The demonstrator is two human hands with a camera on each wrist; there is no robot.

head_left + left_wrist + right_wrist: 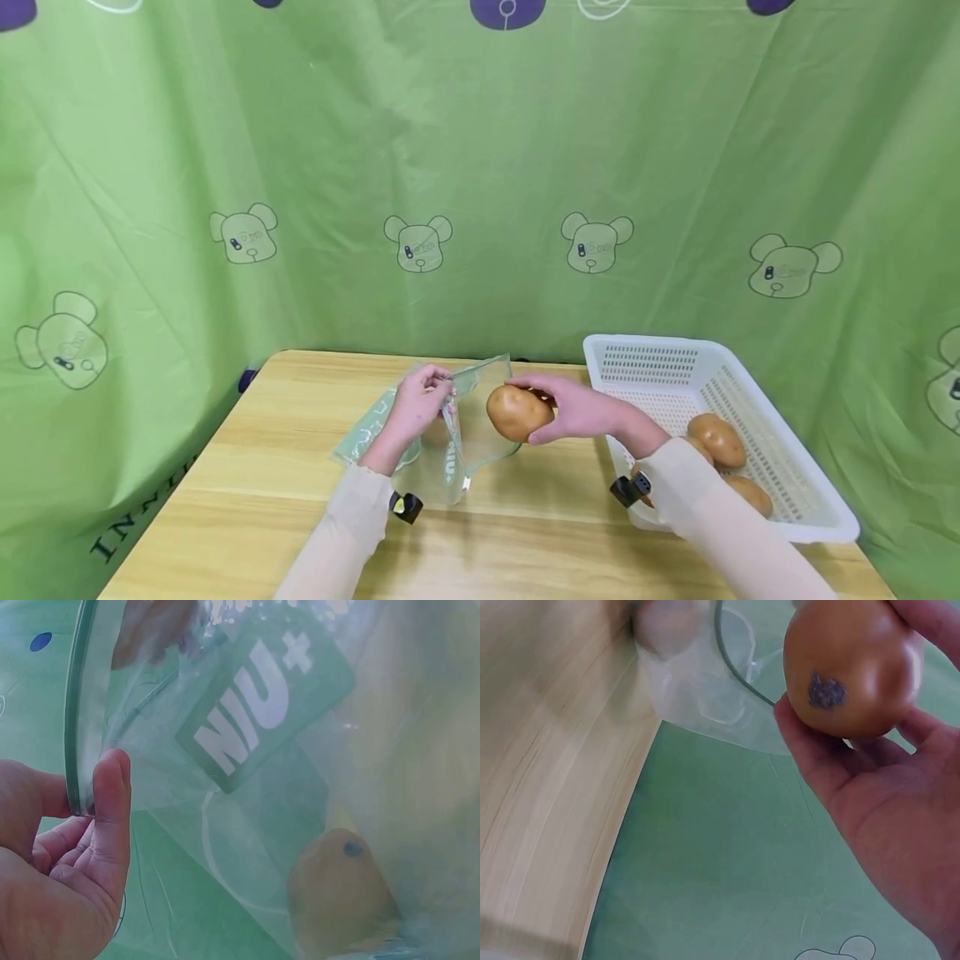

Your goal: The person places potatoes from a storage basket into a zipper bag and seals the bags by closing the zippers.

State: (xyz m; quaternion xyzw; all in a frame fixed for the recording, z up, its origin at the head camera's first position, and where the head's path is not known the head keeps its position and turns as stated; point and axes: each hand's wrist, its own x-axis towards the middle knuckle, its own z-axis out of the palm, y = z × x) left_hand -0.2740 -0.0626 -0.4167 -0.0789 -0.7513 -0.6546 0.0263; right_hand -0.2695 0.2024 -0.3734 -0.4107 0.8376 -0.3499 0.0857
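Observation:
My left hand [417, 407] pinches the green-edged rim of a clear plastic bag [483, 429] between thumb and fingers, as the left wrist view also shows. White "NIU+" lettering on a green patch marks the bag [262, 697]. Through the plastic, a brown potato [341, 892] shows blurred inside. My right hand [581, 408] grips another smooth brown potato [517, 413] beside the bag's open mouth. A dark patch marks this potato [859, 667] in the right wrist view, where thumb and fingers curl around it.
On the right of the wooden table [247, 483] stands a white perforated basket [806, 475] holding several potatoes [718, 440]. My right forearm passes over its near left side. A green curtain [495, 167] with bear-head drawings hangs behind the table.

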